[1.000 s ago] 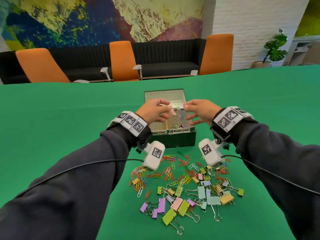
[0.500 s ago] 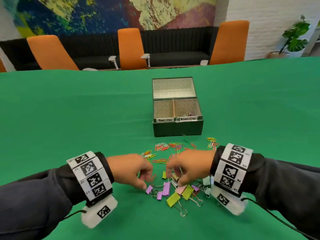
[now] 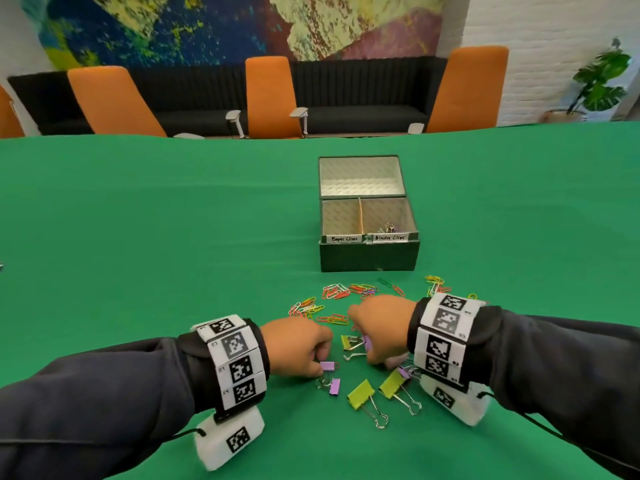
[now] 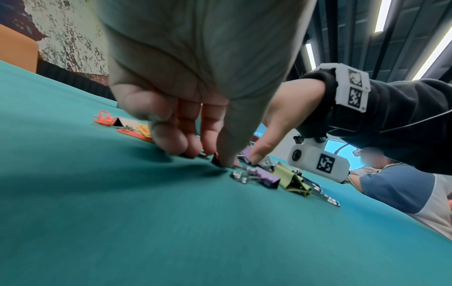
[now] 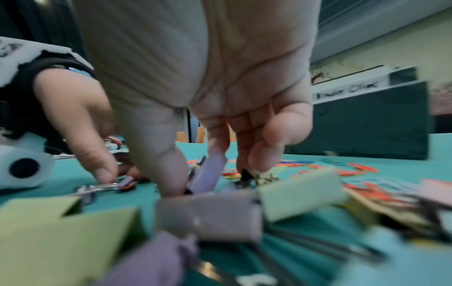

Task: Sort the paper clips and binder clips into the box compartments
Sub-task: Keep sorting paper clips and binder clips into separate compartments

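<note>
The small purple binder clip [image 3: 328,366] sits on the green table [image 3: 138,237] at the near-left edge of the pile, and my left hand [image 3: 298,346] has it now: thumb and curled fingertips [image 4: 171,141] close on it against the cloth. A second purple clip [image 3: 334,386] lies just beside it, untouched. My right hand [image 3: 379,329] pinches another purple clip [image 5: 210,172] between thumb and forefinger, tilted up off the table, with a yellow-green clip [image 3: 349,342] just left of it.

A second ago both hands were up over the box [image 3: 369,233]; half a second ago they were only reaching into the pile. So a drop has just ended and a fresh pick has taken hold on both sides at once. That tells me I am early in the job: a few binder clips [image 3: 389,227] show in the right compartment, labelled for them, and I see nothing in the left one, labelled for paper clips, though its floor is partly hidden by the front wall.

Most of the work lies ahead. Two large yellow-green binder clips [image 3: 362,393] rest nearest me, more crowd under my right wrist, and the coloured paper clips [image 3: 336,292] are strewn between my hands and the box, none of them sorted yet
</note>
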A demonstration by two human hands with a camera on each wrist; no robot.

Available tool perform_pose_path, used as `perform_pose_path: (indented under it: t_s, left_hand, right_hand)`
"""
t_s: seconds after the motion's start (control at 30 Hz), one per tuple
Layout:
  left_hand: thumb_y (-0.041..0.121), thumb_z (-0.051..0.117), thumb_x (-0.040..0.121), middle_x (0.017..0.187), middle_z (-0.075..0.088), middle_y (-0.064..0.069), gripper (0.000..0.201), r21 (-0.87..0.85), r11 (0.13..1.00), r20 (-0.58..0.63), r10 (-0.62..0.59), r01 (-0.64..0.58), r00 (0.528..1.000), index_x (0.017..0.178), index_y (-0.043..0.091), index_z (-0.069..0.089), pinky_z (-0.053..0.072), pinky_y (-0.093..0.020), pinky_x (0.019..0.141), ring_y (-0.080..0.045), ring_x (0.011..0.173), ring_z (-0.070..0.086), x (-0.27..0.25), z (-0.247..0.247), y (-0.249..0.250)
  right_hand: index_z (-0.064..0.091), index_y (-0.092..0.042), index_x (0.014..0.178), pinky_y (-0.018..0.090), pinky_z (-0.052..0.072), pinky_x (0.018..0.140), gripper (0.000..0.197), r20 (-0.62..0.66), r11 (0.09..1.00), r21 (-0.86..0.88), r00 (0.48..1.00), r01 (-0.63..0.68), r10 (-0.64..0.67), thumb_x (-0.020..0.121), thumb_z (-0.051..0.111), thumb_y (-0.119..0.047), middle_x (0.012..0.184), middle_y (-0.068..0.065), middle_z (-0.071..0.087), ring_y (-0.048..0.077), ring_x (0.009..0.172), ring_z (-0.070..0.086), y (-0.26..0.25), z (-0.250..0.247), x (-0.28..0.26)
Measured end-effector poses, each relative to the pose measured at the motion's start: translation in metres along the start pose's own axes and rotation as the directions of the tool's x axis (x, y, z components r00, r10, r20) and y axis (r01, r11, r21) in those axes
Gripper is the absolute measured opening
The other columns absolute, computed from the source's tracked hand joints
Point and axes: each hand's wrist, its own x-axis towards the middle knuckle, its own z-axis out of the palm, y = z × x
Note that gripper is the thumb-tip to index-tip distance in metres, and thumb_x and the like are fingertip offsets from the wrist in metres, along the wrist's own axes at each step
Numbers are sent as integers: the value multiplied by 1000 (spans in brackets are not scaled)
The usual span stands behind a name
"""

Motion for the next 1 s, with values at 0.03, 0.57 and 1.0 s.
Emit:
perform_pose_path:
  t_s: [0.03,0.57,1.0]
  left_hand:
    - [23,61,83,69,46,10,22,-15,1000,-6,7,-7,1000,102,14,55,32,-23,64,-16,73,46,2,0,0]
    - [17,61,83,109,51,-8,27,88,949,149,288,-303,946,110,17,57,29,-23,69,-22,96,51,26,-7,18]
    - [24,60,84,100,61,-2,22,-30,972,-23,232,-233,972,105,17,56,45,-31,77,-17,81,51,33,-15,17]
  right_hand:
    - [43,-14,89,29,37,63,28,-20,1000,15,1000,-13,13,78,66,-25,82,5,51,22,79,46,5,0,0]
    - [40,-26,62,16,31,52,30,-289,901,432,943,-27,166,82,59,-14,64,-10,45,5,58,41,62,-9,0]
    - [43,-24,66,20,40,57,27,-339,801,598,901,-17,272,82,58,-9,67,-8,50,10,60,47,79,-1,-10]
